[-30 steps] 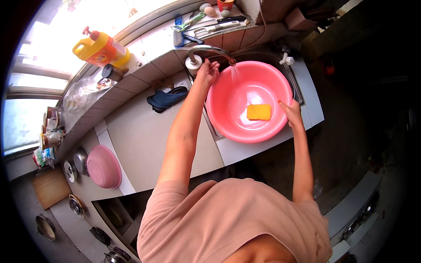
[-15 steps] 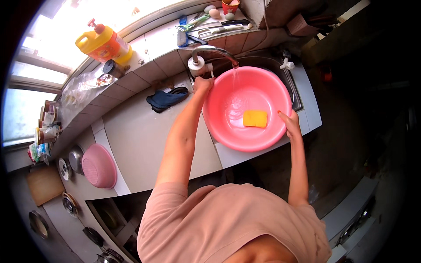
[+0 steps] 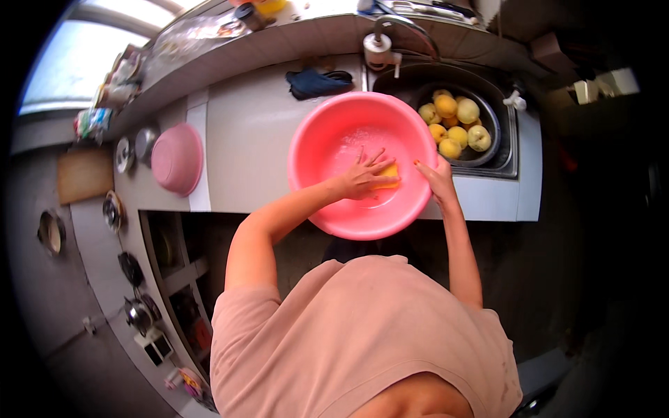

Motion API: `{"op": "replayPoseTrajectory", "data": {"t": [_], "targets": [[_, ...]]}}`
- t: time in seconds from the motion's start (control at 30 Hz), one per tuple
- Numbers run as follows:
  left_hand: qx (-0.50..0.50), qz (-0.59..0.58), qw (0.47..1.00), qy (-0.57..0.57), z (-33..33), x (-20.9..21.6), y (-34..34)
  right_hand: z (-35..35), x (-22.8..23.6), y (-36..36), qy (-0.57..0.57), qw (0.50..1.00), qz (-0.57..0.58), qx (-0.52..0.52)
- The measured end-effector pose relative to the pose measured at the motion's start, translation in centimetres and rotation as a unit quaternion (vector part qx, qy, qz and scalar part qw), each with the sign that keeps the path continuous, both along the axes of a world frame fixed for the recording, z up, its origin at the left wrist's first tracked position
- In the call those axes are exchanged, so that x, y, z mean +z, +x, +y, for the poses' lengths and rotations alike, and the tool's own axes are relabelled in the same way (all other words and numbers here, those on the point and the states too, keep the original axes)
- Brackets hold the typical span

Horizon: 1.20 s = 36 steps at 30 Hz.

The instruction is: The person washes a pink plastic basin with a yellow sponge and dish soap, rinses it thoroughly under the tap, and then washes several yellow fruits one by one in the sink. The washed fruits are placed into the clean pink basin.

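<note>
A large pink plastic basin stands at the counter's front edge, left of the sink, with a little water in the bottom. Inside it, my left hand lies palm down with fingers spread, touching a yellow sponge that it partly covers. Gripping the basin's right rim is my right hand, thumb over the inner side and the other fingers out of sight beneath. Peach-like yellow fruits fill a dark round bowl in the metal sink.
Behind the sink rises a curved tap with a white body; no stream shows from it. A dark blue cloth lies on the counter behind the basin. Farther left are a pink colander, metal bowls and a wooden board.
The basin has moved left from under the tap, uncovering the fruit in the sink. My left hand has gone from the tap onto the sponge. The running water is no longer seen.
</note>
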<state>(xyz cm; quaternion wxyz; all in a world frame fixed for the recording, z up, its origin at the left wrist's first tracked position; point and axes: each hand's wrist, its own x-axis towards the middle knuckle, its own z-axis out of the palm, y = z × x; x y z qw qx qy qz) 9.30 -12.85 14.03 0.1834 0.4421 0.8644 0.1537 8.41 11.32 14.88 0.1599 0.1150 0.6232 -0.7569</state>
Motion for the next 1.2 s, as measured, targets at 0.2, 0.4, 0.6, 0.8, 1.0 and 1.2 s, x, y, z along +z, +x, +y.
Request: {"op": "replayPoseTrajectory", "data": {"t": [0.2,0.4,0.6,0.8,1.0,1.2], "targets": [[0.378,-0.013,0.912,-0.156,-5.7,-5.8,3.5,-3.9,-3.3,-0.5,0.205,0.976,0.046,0.064],[0.479,0.011,0.875,-0.067,0.2,-11.5,-0.8,-5.0,-3.7,-0.3,0.284,0.949,0.118,0.063],[0.216,-0.007,0.97,-0.113,-4.5,-5.9,6.1,-5.1,-3.1,0.0,0.268,0.954,0.13,0.038],[0.463,0.125,0.876,-0.057,-1.4,-11.2,-0.9,-5.7,-3.2,-0.4,0.263,0.95,0.167,0.035],[0.116,0.057,0.991,0.037,-1.8,-10.5,4.4,-5.1,-3.9,-0.9,0.289,0.941,0.172,0.029],[0.454,0.149,0.878,-0.042,-3.8,-13.4,0.3,-5.8,-2.5,-0.6,0.275,0.945,0.176,0.036]]}}
